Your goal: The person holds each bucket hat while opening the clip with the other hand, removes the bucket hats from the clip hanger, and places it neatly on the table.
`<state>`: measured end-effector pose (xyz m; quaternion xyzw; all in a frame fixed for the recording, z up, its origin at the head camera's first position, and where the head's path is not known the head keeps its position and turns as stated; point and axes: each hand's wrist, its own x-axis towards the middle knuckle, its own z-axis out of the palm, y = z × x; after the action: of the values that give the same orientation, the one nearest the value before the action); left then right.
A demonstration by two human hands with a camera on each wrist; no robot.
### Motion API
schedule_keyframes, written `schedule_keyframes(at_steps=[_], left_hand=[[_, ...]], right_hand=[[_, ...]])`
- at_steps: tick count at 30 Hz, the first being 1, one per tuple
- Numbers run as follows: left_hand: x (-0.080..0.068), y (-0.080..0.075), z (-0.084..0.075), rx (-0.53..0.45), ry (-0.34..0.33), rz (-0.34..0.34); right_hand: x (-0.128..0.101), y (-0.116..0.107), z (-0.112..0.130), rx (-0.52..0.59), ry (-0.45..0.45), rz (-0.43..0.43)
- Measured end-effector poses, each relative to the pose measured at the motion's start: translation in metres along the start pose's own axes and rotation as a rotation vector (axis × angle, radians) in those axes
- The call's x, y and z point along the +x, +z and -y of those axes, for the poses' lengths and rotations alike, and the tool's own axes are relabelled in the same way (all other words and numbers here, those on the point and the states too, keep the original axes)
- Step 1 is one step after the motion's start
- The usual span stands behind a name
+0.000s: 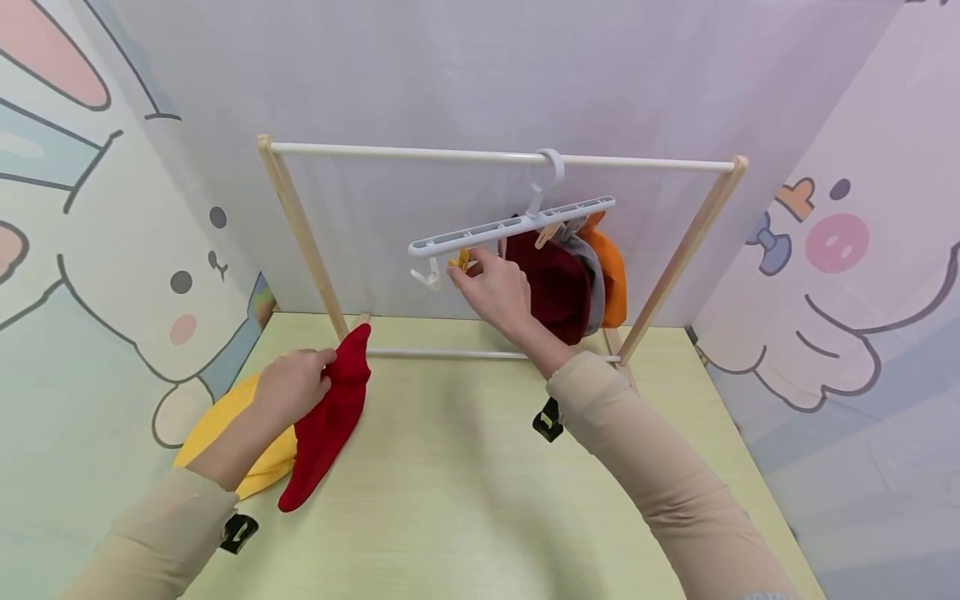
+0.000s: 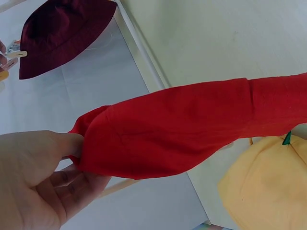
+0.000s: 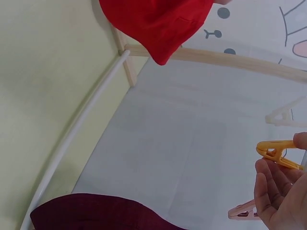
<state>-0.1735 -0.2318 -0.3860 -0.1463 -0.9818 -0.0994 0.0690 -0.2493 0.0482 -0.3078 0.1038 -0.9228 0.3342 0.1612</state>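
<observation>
My left hand (image 1: 294, 385) pinches the edge of a red bucket hat (image 1: 341, 408), which hangs folded down over the table. In the left wrist view the red hat (image 2: 182, 127) stretches out from thumb and fingers. My right hand (image 1: 497, 287) pinches a yellow clothespin (image 1: 462, 260) under the grey-white hanger (image 1: 513, 226). The right wrist view shows this yellow clothespin (image 3: 276, 149) between thumb and fingers. Beside it are a white clothespin (image 1: 429, 275) and a pink clothespin (image 3: 243, 211). Maroon (image 1: 551, 287), grey (image 1: 592, 279) and orange hats (image 1: 611, 271) hang at the hanger's right.
The hanger hooks over the top bar (image 1: 405, 152) of a wooden-legged rack on a pale table (image 1: 420, 500). A yellow hat (image 1: 225, 421) lies at the left, partly behind my left arm. Cartoon-printed walls (image 1: 847, 292) enclose the sides and back.
</observation>
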Motion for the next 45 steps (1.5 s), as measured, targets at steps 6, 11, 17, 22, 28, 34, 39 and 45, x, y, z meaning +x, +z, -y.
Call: schedule_keyframes(at_steps=[6,11,17,22,28,34,39,45], left_hand=[[-0.002,0.003,0.003,0.037,0.004,-0.019],[-0.004,0.015,0.004,0.076,0.018,-0.027],[-0.004,0.025,0.001,0.079,0.004,-0.039],[-0.002,0.032,-0.006,0.051,-0.004,-0.007],[-0.001,0.045,-0.012,0.037,-0.009,0.004],[0.003,0.055,-0.02,0.016,0.005,-0.006],[0.004,0.065,-0.027,-0.01,0.011,0.004],[0.004,0.077,-0.038,-0.021,0.034,0.001]], right_hand=[[0.0,0.001,0.0,-0.008,0.002,-0.002],[0.0,0.001,-0.001,-0.003,-0.007,-0.003],[0.0,0.0,-0.001,-0.011,-0.001,-0.003],[0.0,0.001,0.0,-0.018,0.012,-0.013],[0.0,0.002,-0.001,-0.014,0.017,-0.014],[-0.001,0.001,-0.001,-0.011,0.013,-0.006],[-0.001,0.002,-0.002,-0.011,0.008,-0.009],[-0.001,0.002,-0.002,-0.009,0.007,-0.011]])
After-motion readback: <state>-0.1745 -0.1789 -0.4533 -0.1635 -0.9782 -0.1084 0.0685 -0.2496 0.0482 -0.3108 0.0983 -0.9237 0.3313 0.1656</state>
